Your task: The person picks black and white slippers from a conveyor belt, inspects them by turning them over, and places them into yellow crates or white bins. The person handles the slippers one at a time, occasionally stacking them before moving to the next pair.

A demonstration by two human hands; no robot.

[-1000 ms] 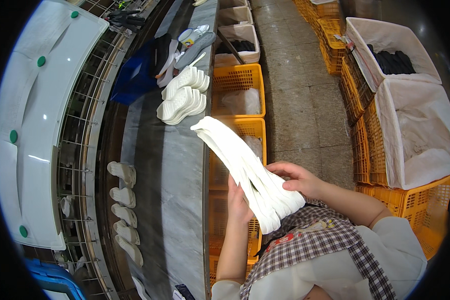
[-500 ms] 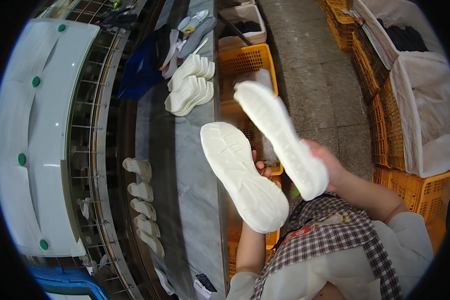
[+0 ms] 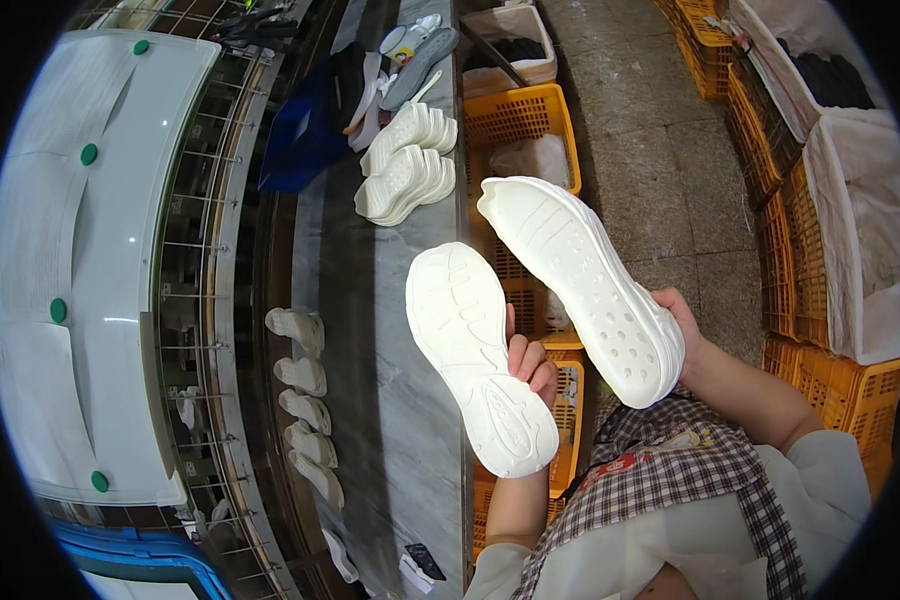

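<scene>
Head view: the left hand (image 3: 526,365) has its grip pinching the heel end of a white shoe sole (image 3: 478,353), tread side up, toe pointing toward eleven o'clock. At three o'clock from it, the right hand (image 3: 682,330) clasps a second white sole (image 3: 578,284) (fingers mostly hidden behind it), held apart from the first. Both hover above the grey tabletop (image 3: 390,400) edge. Stacked white soles (image 3: 407,165) lie at twelve o'clock, beside an orange crate (image 3: 520,115).
</scene>
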